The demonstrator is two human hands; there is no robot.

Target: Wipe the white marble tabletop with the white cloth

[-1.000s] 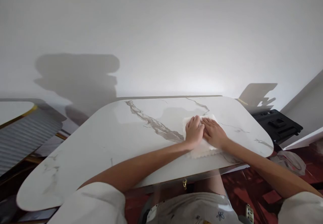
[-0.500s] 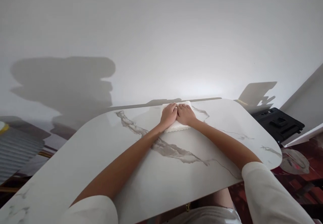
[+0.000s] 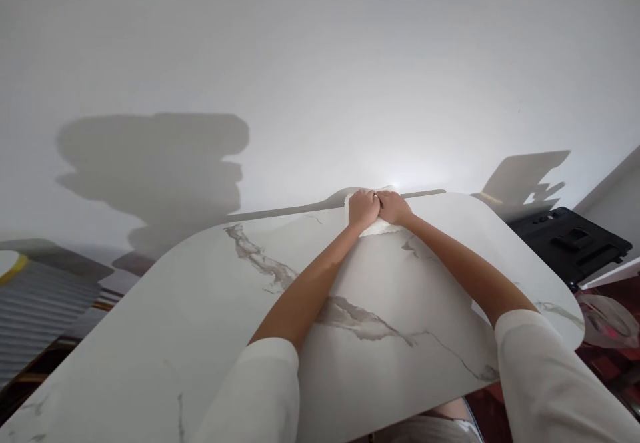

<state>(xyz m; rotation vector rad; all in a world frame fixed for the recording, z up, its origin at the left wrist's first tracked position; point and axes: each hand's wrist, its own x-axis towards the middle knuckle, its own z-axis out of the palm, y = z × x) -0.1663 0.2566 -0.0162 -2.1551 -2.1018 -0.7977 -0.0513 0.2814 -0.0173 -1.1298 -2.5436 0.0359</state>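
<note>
Both my arms reach straight across a white marble-look table [image 3: 210,310] to its far edge by the wall. My left hand [image 3: 363,208] and my right hand [image 3: 393,207] sit side by side there, fingers curled down and pressing on a white cloth [image 3: 376,228]. The cloth is bunched under them; only a small edge shows below and left of the knuckles. It lies at the table's far rim, partly over the edge.
A white wall rises directly behind the table. A black case [image 3: 570,246] stands to the right, beyond the table's rounded corner. A ribbed grey and gold piece of furniture [image 3: 35,310] is at the left. Crumpled clear plastic [image 3: 607,320] lies on the red floor at right.
Both hands have pushed the cloth from the middle of the table away to its far edge. The flat fingers have curled over the now bunched cloth.
</note>
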